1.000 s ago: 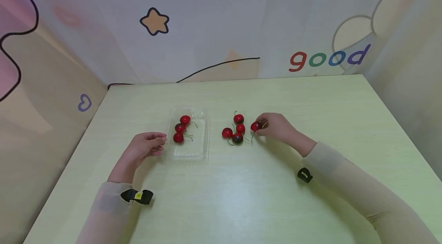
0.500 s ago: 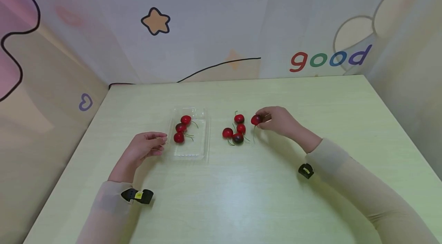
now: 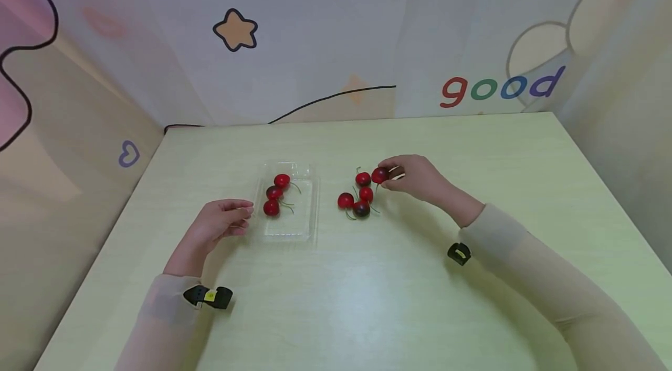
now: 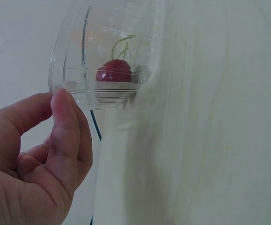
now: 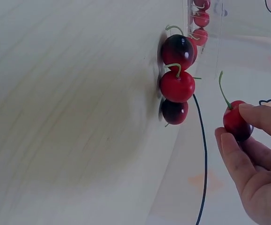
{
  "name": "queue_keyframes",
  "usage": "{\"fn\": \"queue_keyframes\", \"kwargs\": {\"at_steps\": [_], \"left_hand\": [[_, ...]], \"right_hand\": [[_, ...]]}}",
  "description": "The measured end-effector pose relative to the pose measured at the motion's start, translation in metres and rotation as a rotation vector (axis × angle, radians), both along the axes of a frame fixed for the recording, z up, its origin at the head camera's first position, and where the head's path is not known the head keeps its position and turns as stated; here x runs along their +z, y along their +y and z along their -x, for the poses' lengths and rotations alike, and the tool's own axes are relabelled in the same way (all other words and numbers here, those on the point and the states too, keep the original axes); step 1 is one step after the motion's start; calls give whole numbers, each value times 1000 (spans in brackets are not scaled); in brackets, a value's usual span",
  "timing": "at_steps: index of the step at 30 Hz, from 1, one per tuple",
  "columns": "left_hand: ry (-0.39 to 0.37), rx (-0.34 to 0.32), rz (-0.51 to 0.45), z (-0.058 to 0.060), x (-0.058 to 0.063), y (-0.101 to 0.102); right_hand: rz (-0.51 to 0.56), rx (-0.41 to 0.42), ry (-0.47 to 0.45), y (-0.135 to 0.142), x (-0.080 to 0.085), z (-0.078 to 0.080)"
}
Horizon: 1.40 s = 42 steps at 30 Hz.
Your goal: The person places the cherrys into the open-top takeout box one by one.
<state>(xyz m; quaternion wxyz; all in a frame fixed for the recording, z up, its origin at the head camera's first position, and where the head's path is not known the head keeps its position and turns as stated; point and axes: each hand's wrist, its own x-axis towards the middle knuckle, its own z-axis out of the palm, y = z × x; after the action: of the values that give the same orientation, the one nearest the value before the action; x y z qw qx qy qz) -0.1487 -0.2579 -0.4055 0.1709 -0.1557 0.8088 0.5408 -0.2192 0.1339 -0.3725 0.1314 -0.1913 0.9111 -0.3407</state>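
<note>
My left hand [image 3: 217,225] pinches the near-left rim of a clear plastic tray [image 3: 287,235] between thumb and fingers, as the left wrist view shows. Three red cherries [image 3: 271,207] with green stems lie along the tray's left side. My right hand [image 3: 417,177] holds one dark red cherry [image 5: 236,120] between thumb and fingertips, its stem free. This cherry is above the table, just right of a loose group of several cherries [image 3: 361,209] on the tabletop. In the right wrist view, that group [image 5: 177,86] sits apart from the held cherry.
The pale wood-grain table [image 3: 357,301] carries the tray and the cherry group, with a gap between them. Behind it stands a printed backdrop [image 3: 325,27], with side panels at left and right. Each sleeve has a black strap [image 3: 210,296] at the wrist.
My right hand, gripping the cherry, has risen away from the table and shifted slightly left toward the cherry group. The left hand and tray have stayed put.
</note>
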Motion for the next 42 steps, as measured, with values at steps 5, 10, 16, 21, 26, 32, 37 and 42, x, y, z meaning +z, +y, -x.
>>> {"fn": "queue_keyframes", "kwargs": {"at_steps": [5, 10, 16, 21, 26, 32, 37, 42], "left_hand": [[10, -3, -15, 0, 0, 0], [10, 2, -20, 0, 0, 0], [10, 1, -16, 0, 0, 1], [9, 1, -6, 1, 0, 1], [10, 2, -3, 1, 0, 1], [4, 3, -13, 0, 0, 1], [1, 7, -8, 1, 0, 1], [-1, 12, -7, 1, 0, 1]], "right_hand": [[4, 10, 0, -7, 2, 0], [12, 25, 0, -15, 5, 1], [36, 30, -8, -22, 8, 1], [40, 37, -9, -26, 9, 2], [53, 41, -6, -33, 11, 3], [71, 42, -22, -45, 15, 4], [91, 54, -28, -53, 16, 5], [100, 61, -40, -60, 15, 6]]}}
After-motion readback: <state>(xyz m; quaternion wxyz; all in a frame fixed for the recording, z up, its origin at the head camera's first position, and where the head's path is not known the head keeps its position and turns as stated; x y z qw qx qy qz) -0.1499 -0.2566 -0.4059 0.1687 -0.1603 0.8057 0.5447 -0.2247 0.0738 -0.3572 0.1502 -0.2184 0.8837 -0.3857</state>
